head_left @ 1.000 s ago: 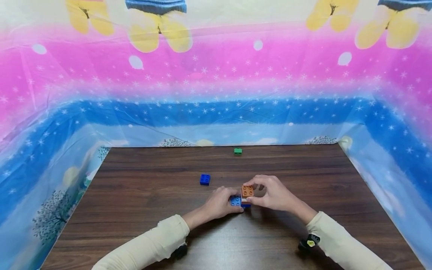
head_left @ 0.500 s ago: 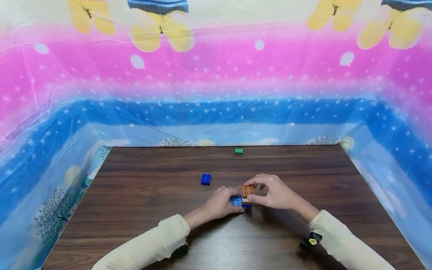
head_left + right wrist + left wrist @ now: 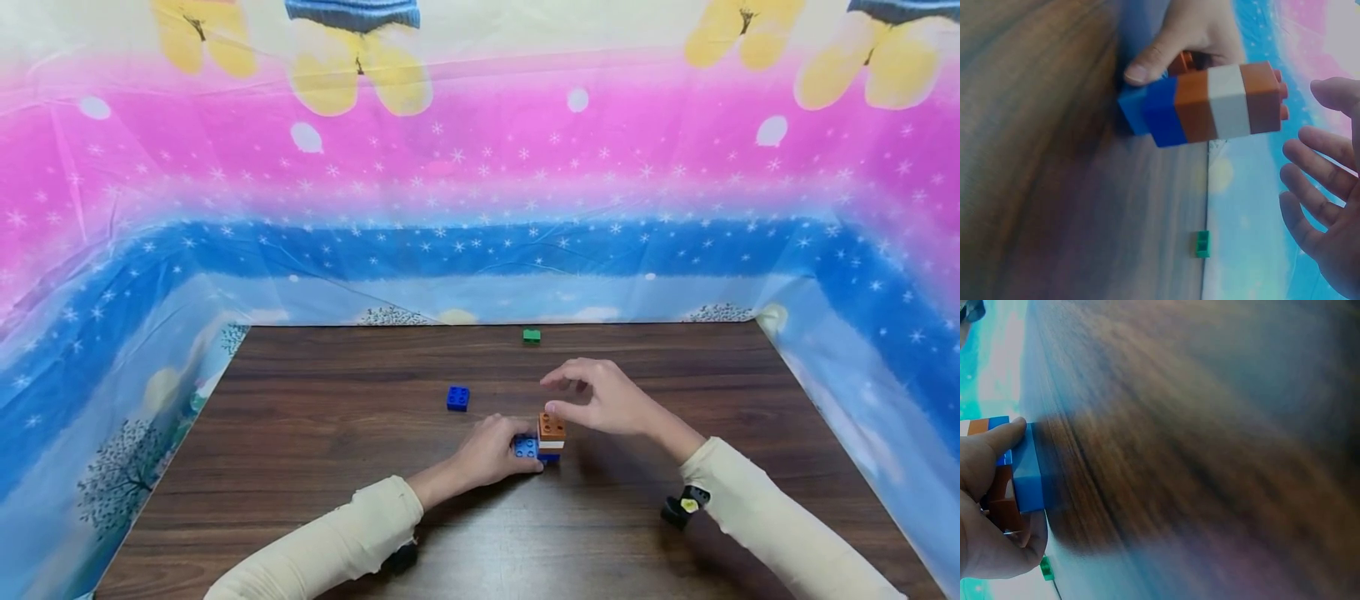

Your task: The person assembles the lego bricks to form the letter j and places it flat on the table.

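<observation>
Stack: while the left hand (image 3: 487,451) clamps its light-blue base (image 3: 526,449), the brick stack (image 3: 552,437) stands about midway between the counter's (image 3: 337,392) side edges; upward, dark blue, orange, white, orange.
Right grip: right hand (image 3: 611,404), fingers apart, just beside the stack's top.
Loose: blue brick (image 3: 458,398) farther back; green brick (image 3: 532,337) near the far edge.
Half-hidden: orange brick (image 3: 1004,514) within left fingers, attachment unclear.

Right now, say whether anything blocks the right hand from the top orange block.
Nothing visible does: a clear gap separates the right hand from the top orange block. The left hand holds the light-blue block below.
</observation>
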Available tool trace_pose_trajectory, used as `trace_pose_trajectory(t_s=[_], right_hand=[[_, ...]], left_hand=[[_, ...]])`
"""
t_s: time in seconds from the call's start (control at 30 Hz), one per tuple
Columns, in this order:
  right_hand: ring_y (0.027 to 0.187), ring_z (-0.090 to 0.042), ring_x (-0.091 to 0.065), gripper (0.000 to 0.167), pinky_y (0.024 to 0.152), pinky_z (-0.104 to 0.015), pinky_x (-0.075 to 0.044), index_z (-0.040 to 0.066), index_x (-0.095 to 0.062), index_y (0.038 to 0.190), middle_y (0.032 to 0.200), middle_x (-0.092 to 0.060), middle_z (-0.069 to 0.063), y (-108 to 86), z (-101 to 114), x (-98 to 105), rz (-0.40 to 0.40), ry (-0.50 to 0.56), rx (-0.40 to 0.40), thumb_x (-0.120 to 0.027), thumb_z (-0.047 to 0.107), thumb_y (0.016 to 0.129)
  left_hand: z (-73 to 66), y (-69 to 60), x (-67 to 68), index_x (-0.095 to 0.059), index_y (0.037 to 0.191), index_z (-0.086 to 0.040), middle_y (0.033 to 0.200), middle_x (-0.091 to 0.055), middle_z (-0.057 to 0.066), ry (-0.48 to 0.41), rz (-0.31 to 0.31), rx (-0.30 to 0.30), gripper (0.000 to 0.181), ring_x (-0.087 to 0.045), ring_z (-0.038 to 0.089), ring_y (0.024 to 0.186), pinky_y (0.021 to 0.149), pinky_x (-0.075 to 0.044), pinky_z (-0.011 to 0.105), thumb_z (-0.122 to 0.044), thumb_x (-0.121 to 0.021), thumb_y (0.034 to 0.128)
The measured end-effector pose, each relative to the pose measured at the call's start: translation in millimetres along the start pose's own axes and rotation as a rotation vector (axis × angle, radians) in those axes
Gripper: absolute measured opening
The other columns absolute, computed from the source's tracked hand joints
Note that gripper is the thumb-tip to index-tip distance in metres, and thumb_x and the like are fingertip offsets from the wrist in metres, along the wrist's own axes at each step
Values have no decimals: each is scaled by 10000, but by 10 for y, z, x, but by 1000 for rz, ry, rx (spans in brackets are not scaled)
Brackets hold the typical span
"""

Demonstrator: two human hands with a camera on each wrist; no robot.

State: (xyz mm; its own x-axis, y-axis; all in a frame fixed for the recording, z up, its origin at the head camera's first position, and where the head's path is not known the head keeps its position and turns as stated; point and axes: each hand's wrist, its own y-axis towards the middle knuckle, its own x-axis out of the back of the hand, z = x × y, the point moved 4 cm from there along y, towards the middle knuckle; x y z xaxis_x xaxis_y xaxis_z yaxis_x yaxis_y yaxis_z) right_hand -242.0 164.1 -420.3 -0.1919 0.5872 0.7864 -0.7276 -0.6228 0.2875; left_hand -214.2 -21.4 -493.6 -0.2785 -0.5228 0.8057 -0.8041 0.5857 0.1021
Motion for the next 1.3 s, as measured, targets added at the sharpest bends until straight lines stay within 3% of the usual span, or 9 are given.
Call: trace_pose_trajectory(t_s=[0.27,0.43,0.73,1.0,1.3], right_hand=[[1099,-181,-667,350,882,-458,-539,193,-739,1204,1196,-720,29,290,51,109,49,-63,40,-721,423,941],[1092,-165,-677,362,901,-432,-542,164,-741,1197,1186,-730,3,492,68,120,120,-91,65,-716,416,939],[1056,-256,-679,364,891,-471,-543,124,-735,1206,1183,-721,-77,813,17,96,236,-94,69,-726,374,942],[1077,-163,-672,354,913,-401,-537,169,-733,1230,1210,-726,-6,1099,-85,-1,332,-142,115,-765,347,926],[1080,-171,-680,398,940,-390,-531,141,-742,1219,1185,-735,4,1368,-171,-181,395,-198,134,-796,368,897]], left_hand=[[12,-1,-5,-753,1184,-148,1101,-762,-45,7,-3,-1,413,-600,51,843,790,-455,283,-358,-852,842],[10,-10,7,-757,1165,-149,1125,-760,-35,21,-9,-3,399,-641,88,906,834,-485,319,-363,-851,841],[15,-13,-2,-759,1163,-138,1081,-761,-16,28,-7,20,415,-578,79,812,715,-435,254,-368,-858,832],[23,-11,1,-758,1169,-130,1084,-755,-2,29,-2,37,432,-579,82,809,703,-442,246,-381,-855,831],[27,-12,-2,-753,1182,-121,1078,-760,-9,42,-2,33,446,-569,57,786,726,-431,243,-380,-854,834]])
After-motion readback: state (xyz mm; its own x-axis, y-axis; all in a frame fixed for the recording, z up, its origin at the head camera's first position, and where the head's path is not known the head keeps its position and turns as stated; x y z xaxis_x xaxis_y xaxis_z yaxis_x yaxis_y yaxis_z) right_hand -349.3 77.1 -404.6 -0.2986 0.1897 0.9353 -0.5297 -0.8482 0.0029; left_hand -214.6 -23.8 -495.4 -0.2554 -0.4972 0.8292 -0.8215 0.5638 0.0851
